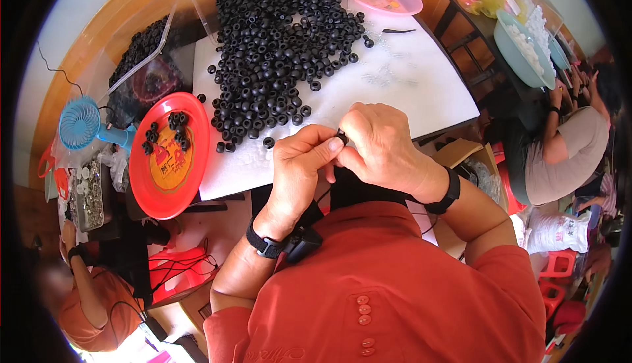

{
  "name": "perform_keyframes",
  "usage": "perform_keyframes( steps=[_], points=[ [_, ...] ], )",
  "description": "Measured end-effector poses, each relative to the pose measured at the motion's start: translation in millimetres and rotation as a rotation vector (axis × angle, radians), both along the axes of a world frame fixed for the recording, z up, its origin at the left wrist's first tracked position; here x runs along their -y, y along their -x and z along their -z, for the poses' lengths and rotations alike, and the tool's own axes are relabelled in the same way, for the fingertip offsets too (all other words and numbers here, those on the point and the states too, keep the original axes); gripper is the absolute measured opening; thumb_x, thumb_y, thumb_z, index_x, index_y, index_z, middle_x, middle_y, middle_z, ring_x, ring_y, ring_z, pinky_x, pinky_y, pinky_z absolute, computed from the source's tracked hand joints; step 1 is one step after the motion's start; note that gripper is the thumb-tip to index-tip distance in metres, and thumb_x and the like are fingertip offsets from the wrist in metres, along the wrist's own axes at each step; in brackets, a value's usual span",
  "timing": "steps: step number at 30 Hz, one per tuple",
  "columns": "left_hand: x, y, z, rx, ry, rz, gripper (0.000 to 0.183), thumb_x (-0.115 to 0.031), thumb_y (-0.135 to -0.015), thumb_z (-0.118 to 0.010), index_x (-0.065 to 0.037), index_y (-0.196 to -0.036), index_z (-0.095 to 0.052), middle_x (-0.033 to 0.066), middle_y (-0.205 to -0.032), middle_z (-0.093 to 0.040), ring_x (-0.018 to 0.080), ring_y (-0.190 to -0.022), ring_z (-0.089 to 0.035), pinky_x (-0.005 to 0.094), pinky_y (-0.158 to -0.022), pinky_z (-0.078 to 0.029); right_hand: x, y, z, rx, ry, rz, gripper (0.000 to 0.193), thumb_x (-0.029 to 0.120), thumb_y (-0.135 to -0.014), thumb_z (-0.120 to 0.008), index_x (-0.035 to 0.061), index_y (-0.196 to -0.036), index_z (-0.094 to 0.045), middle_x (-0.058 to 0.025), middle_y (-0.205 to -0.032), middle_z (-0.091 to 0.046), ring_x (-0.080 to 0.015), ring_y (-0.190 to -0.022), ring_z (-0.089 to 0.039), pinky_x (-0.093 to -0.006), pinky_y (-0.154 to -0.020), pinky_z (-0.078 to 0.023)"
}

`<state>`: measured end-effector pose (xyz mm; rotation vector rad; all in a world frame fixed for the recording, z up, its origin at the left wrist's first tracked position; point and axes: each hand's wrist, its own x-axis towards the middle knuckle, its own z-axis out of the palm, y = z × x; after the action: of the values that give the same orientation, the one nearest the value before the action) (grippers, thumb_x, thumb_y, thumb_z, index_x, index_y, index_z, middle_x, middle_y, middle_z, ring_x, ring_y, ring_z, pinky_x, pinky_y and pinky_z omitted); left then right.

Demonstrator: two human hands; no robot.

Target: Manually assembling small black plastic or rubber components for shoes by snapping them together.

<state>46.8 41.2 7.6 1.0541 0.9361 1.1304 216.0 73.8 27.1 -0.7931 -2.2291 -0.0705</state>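
Note:
Between the fingertips of both hands, over the near edge of the white table (pixel 415 109), is a small black round piece with a hole (pixel 342 138). My left hand (pixel 296 164) pinches it between thumb and forefinger. My right hand (pixel 387 144) is closed against its other side, fingers curled; whether it also grips some smaller part is hidden. Beyond my hands a large heap of similar black round pieces (pixel 276 53) spreads over the table, with a few loose ones at its near edge.
A red plate (pixel 139 159) with several black pieces stands at the table's left edge, beside a blue fan (pixel 80 123). At the back right lie a pink tray (pixel 409 0) and a thin black strip (pixel 399 30). Other people (pixel 569 146) sit at both sides.

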Motion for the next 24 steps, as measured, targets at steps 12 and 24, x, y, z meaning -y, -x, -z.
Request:
perform_keyframes(
  steps=[12, 24],
  points=[
    [-0.7, 6.9, -2.1, 0.093, 0.021, 0.070, 0.011, -0.005, -0.093, -0.063, 0.004, -0.090, -0.067, 0.0062, -0.073, -0.064, 0.0073, -0.058, -0.054, 0.0195, -0.044, -0.040, 2.5, 10.6, 19.0, -0.189, -0.028, -0.090, 0.027, 0.008, -0.071, -0.070, 0.0092, -0.071, -0.042, -0.0080, -0.061, -0.046, -0.0267, -0.049, -0.048, -0.0389, -0.046, -0.038],
    [21.2, 24.0, -40.7, -0.025, -0.058, -0.169, 0.012, -0.011, -0.091, -0.065, 0.000, -0.089, -0.069, 0.0050, -0.072, -0.066, 0.0060, -0.054, -0.054, 0.0207, -0.047, -0.040, 18.1, -5.7, -2.0, -0.407, 0.321, -0.112, 0.030, 0.009, -0.078, -0.080, 0.0012, -0.102, -0.063, -0.0063, -0.074, -0.058, -0.0152, -0.059, -0.056, -0.0282, -0.054, -0.045]
  ],
)
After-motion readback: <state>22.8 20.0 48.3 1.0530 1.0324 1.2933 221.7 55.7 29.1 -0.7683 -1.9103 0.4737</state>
